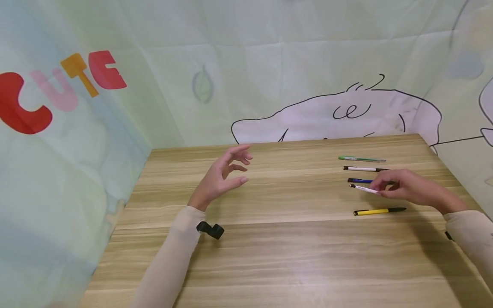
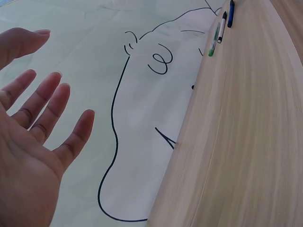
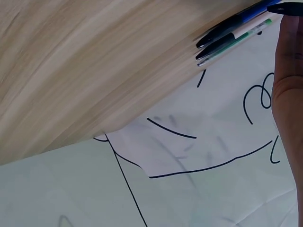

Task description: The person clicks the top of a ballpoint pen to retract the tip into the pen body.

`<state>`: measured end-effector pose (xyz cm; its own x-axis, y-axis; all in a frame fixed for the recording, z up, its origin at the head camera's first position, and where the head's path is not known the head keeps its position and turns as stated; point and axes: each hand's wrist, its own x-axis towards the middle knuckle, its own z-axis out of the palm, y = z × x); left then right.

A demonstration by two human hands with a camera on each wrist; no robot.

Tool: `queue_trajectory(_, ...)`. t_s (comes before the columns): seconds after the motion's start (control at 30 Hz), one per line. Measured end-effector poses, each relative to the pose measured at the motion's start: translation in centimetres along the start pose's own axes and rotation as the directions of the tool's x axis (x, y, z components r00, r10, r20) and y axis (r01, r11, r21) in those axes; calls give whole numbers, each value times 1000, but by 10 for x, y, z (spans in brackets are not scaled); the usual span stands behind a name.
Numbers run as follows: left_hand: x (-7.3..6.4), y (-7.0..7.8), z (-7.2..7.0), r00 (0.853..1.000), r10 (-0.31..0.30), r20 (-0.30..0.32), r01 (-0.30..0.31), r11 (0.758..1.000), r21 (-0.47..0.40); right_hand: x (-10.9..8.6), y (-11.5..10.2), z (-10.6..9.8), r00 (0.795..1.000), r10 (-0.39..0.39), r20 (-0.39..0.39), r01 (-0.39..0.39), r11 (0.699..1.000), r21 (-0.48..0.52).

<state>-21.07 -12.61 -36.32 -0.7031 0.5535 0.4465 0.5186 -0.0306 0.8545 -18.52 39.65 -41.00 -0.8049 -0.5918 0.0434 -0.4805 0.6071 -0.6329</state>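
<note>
My right hand (image 1: 410, 188) pinches a white pen (image 1: 363, 188) between thumb and fingers, over the right side of the table. In the right wrist view that pen's black tip (image 3: 286, 8) juts out beside the hand. Just behind it lies a blue pen (image 1: 358, 181), partly covered by the fingers. Farther back are another white pen (image 1: 363, 169) with black ends and a green pen (image 1: 362, 159). A yellow pen (image 1: 375, 211) with a black tip lies nearer the front. My left hand (image 1: 221, 177) hovers over the table's left half, fingers loosely bent, holding nothing.
The wooden table (image 1: 269, 248) has its back edge against a printed cloth (image 1: 246, 64) with a cartoon outline. More cloth with coloured letters (image 1: 75, 72) hangs at the left. A black strap (image 1: 210, 230) sits on the left wrist.
</note>
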Motion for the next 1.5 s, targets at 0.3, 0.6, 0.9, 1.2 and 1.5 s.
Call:
queue_trajectory(0.3, -17, -3, -15, 998, -53, -22, 54, 997, 58, -4, 8, 6, 999, 17, 52, -15, 999, -33)
queue_trajectory(0.6, -30, -3, -24, 995, -93, -45, 98, 990, 106, -7, 15, 9, 999, -15, 52, 19, 998, -62)
queue_trajectory(0.9, -41, -26, -38, 990, -131, -55, 138, 978, 159, -8, 29, 12, 994, -103, 26, 105, 989, -105)
queue_trajectory(1.2, -50, -30, -45, 987, -152, -61, 161, 969, 186, -8, 30, 13, 991, -133, -12, 130, 980, -148)
queue_trajectory(1.5, -48, -9, -40, 987, -149, -61, 158, 971, 182, -8, 32, 14, 987, -150, -65, 132, 966, -222)
